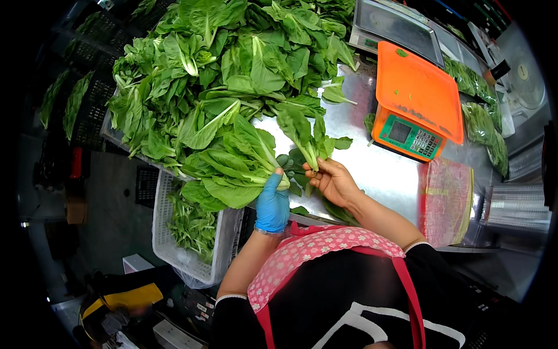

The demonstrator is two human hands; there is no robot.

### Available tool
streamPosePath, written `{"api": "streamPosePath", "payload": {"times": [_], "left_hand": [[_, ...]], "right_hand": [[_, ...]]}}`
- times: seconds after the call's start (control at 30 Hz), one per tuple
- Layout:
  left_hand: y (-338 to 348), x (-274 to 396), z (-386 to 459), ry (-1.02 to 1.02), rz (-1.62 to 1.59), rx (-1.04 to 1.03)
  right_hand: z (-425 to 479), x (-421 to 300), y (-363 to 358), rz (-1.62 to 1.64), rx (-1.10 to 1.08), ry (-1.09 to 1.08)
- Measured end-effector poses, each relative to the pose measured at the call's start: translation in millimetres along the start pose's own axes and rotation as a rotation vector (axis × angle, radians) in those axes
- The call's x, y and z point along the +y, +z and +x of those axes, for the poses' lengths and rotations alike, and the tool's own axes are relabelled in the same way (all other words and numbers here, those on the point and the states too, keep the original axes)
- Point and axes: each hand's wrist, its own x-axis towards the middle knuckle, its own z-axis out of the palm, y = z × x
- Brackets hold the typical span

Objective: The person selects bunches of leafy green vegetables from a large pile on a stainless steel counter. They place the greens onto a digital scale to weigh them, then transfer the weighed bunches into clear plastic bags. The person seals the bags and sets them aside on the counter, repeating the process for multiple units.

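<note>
My left hand, in a blue glove, grips a large bunch of leafy greens by its pale stem ends, the leaves fanning out to the left. Bare of any glove, my right hand pinches a small leafy green plant at its base, leaves pointing away from me. The two hands are close together but apart, above the near edge of the metal table. Behind them lies a big heap of leafy greens. Some loose dark leaves lie beneath and between the hands.
An orange digital scale stands at right, with another metal-topped scale behind it. Nearer lies a pink mesh bag. Bagged greens are at far right. A white plastic basket holding greens stands below the table's left end.
</note>
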Motion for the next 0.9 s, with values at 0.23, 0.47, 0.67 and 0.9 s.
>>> {"api": "streamPosePath", "payload": {"times": [0.23,0.47,0.67,0.9], "left_hand": [[-0.3,-19.0,-16.6,-0.029,-0.026,0.008],[-22.5,-32.9,-17.5,-0.043,-0.127,-0.003],[-43.3,-30.2,-16.9,-0.092,-0.128,-0.074],[-40.4,-15.3,0.3,-0.091,-0.117,-0.089]], "right_hand": [[-14.1,11.8,7.2,-0.437,-0.031,-0.299],[-27.1,8.4,18.5,-1.234,-0.211,-0.925],[-38.7,2.8,32.6,-1.297,-0.249,-1.055],[-8.3,4.9,36.2,-0.953,-0.058,-0.536]]}}
